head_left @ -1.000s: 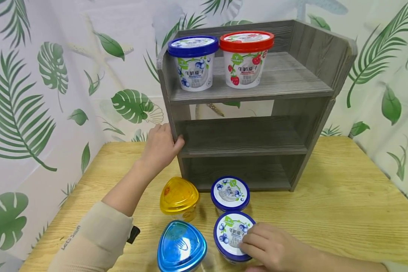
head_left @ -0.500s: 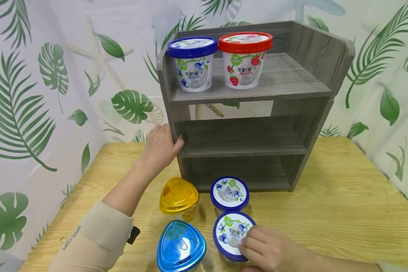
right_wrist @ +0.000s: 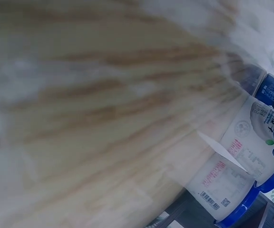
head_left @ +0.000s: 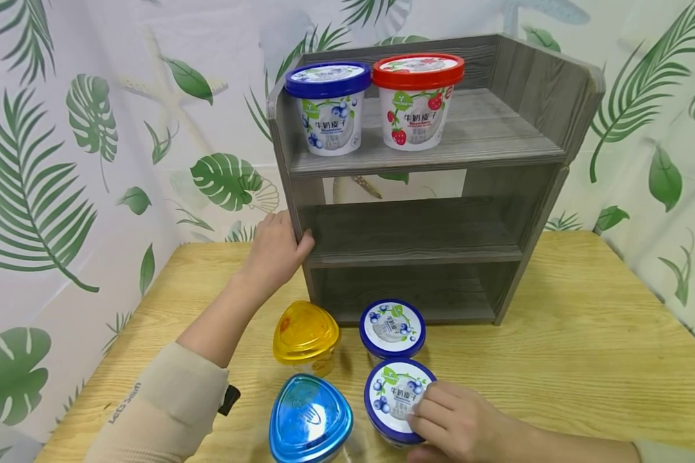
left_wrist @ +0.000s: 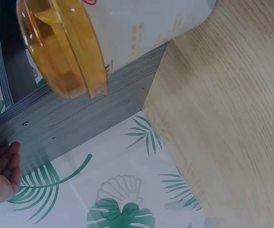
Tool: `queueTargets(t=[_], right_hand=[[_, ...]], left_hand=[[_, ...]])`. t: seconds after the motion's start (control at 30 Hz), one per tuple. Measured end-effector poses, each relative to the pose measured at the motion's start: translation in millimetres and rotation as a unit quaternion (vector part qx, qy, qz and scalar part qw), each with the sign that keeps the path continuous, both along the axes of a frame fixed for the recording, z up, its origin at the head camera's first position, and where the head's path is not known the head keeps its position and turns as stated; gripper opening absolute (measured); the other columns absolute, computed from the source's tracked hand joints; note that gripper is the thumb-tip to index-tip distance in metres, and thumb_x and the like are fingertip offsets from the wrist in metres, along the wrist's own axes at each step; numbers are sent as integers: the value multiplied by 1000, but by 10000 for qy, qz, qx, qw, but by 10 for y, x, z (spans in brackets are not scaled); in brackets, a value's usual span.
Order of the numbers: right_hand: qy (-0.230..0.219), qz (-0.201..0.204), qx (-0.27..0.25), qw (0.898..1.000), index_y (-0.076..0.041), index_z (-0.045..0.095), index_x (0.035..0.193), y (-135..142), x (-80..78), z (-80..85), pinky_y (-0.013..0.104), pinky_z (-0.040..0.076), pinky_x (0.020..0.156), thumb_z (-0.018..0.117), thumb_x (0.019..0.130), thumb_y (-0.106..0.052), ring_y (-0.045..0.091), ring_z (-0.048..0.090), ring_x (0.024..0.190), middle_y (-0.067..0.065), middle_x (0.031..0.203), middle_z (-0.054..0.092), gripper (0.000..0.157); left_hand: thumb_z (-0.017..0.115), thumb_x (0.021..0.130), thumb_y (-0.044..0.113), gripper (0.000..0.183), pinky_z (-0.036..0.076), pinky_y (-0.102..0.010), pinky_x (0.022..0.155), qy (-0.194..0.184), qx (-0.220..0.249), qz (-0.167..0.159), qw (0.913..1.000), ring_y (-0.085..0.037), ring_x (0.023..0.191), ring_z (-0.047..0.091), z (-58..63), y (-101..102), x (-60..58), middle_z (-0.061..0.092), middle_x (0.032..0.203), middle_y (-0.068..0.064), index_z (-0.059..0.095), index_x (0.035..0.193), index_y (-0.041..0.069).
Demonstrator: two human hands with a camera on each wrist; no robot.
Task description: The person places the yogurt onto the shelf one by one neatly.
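Observation:
My left hand (head_left: 273, 251) grips the left side panel of a grey wooden shelf unit (head_left: 498, 125), its thumb over the front edge. In the left wrist view its fingers lie against the panel's outer face. My right hand (head_left: 466, 421) holds the nearer blueberry tub (head_left: 389, 393), curled fingers over the right of its blue-rimmed lid and thumb low at the near side. Behind that tub stands another blueberry tub (head_left: 390, 328). To their left are a cup with a yellow lid (head_left: 304, 331) and one with a shiny blue lid (head_left: 309, 415).
On the top shelf stand a blue-lidded blueberry tub (head_left: 327, 112) and a red-lidded strawberry tub (head_left: 417, 106), side by side. The wooden table (head_left: 591, 360) carries the unit. A leaf-patterned backdrop (head_left: 168, 128) encloses the back and sides. Most of the right wrist view is blurred.
Almost nothing differs. The right thumb has shifted slightly left, toward the nearer blueberry tub; the left hand, shelf unit, tubs and cups stay in place.

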State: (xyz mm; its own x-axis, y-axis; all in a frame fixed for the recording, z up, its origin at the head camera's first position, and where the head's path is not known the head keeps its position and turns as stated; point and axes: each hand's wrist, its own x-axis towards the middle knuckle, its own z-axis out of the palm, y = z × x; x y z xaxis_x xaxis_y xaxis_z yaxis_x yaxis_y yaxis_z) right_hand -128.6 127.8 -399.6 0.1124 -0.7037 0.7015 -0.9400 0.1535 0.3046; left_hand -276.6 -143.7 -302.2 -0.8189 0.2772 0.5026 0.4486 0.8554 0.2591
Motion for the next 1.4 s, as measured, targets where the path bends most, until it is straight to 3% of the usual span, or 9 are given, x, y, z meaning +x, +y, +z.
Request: queueTargets(t=[0.27, 0.6, 0.87, 1.03, 1.4], right_hand=[[275, 108, -102, 9995, -9, 58, 74, -13, -38, 23, 16, 41, 58, 52, 95, -32, 8, 48, 64, -3, 74, 57, 32], [1061, 339, -387, 9930, -6, 66, 71, -25, -72, -7, 21, 49, 58, 57, 93, -24, 9, 57, 61, 1, 68, 65, 30], [1323, 428, -448, 9893, -6, 66, 69, -16, -84, 32, 21, 50, 57, 57, 93, -21, 10, 59, 61, 3, 67, 67, 30], [1169, 615, -486, 9901, -4, 67, 72, 15, -94, 15, 22, 51, 58, 58, 92, -19, 11, 60, 62, 4, 69, 67, 27], [1128, 982, -588, 9870, -2, 68, 77, 45, -114, -9, 22, 50, 59, 61, 90, -16, 12, 59, 66, 4, 72, 66, 21]], left_hand=[[48, 89, 21, 27, 39, -46, 76, 36, 82, -39, 10000, -36, 82, 51, -15, -3, -12, 57, 79, -18, 55, 94, -5], [48, 89, 21, 27, 38, -45, 76, 22, 75, -45, 10000, -35, 81, 50, 11, -12, -27, 58, 80, -17, 55, 95, -4], [49, 89, 22, 28, 39, -46, 75, 44, 19, -50, 10000, -36, 80, 51, 2, -6, -20, 58, 78, -17, 55, 93, -4], [49, 89, 22, 28, 39, -45, 78, -55, 7, -17, 10000, -35, 83, 52, -16, -1, -16, 59, 81, -17, 56, 95, -4], [50, 88, 21, 26, 40, -45, 76, 137, 35, -77, 9999, -35, 80, 52, -20, -4, -25, 59, 79, -16, 56, 95, -4]])
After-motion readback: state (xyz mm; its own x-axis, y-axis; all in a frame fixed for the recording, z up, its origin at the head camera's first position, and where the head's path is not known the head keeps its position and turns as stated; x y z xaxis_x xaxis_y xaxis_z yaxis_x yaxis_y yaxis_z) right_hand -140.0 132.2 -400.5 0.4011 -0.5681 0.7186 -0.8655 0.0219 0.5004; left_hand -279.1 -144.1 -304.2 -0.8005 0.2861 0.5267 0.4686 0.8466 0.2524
